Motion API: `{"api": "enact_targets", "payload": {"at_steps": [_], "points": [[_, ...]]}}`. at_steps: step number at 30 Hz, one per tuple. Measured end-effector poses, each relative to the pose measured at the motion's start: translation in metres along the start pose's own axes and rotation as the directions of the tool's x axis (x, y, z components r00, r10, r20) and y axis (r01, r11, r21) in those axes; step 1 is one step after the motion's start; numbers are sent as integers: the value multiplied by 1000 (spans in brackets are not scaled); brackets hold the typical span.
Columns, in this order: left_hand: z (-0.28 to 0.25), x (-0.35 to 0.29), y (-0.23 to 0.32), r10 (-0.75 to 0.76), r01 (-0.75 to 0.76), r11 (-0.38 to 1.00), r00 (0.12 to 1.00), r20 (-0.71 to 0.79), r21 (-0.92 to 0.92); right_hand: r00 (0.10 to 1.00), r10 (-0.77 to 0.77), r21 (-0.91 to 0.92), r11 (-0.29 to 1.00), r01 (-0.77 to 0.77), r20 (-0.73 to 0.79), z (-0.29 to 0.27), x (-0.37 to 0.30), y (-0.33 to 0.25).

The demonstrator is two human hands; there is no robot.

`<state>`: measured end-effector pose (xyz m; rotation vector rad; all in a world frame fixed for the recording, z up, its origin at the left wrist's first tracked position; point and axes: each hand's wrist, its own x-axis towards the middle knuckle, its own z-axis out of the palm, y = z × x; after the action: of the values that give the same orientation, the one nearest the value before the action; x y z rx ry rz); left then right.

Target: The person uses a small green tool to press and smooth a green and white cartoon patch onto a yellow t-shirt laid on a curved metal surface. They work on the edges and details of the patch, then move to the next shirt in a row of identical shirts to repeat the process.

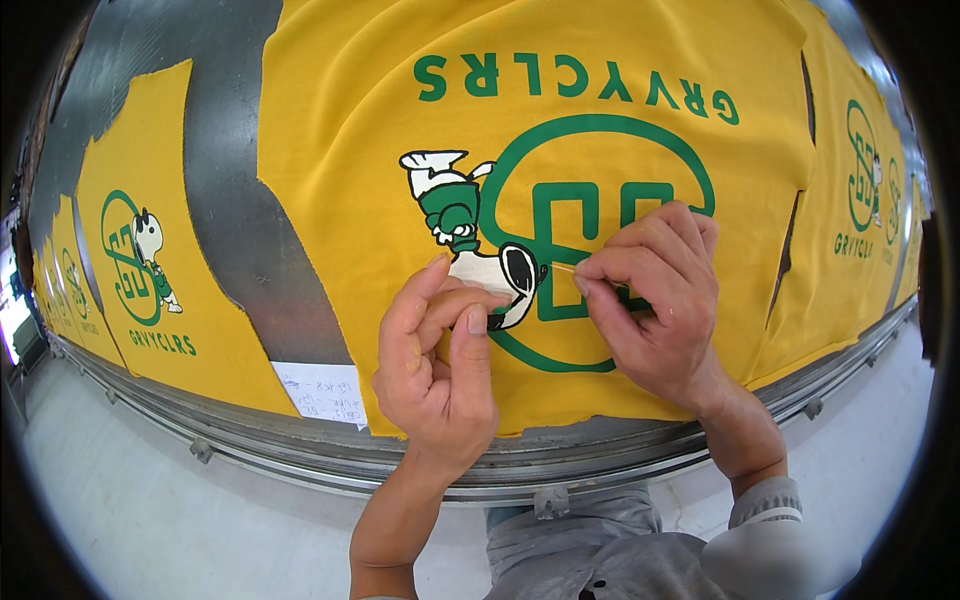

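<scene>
A yellow fabric panel lies in front of me. It carries a green looped emblem, green lettering that appears upside down, and an upside-down cartoon dog in white, black and green. Over the emblem, my right hand pinches a thin pale thread between thumb and forefinger. My left hand hovers at the dog's head, fingers curled in and thumb raised beside the forefinger. Whatever those left fingers may hold is too small to make out, and they cover part of the print.
More printed yellow panels lie along the dark table, one at left and others at right. Between panels sits a white paper with handwriting. A metal rail with clamp-like blocks runs along the near edge.
</scene>
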<state>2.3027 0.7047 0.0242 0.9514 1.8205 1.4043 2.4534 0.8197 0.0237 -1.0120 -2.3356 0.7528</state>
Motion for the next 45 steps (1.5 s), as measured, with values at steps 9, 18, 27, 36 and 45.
{"api": "enact_targets", "payload": {"at_steps": [9,18,27,36,45], "points": [[-1,1,0,10,-10,1000,1000,4,-1,1000,-11,-3,1000,11,24,-1,1,0],[-1,1,0,1,-1,1000,1000,4,-3,1000,4,-7,1000,-3,27,-2,1,-1],[-1,1,-1,13,-13,1000,1000,9,3,999,7,6,1000,-7,45,-4,2,-2],[-2,1,-2,22,-23,1000,1000,18,11,1000,12,2,1000,-12,23,-2,2,-1],[-2,1,-1,18,-18,1000,1000,24,14,1000,20,187,982,-21,10,-4,-5,-11]]}}
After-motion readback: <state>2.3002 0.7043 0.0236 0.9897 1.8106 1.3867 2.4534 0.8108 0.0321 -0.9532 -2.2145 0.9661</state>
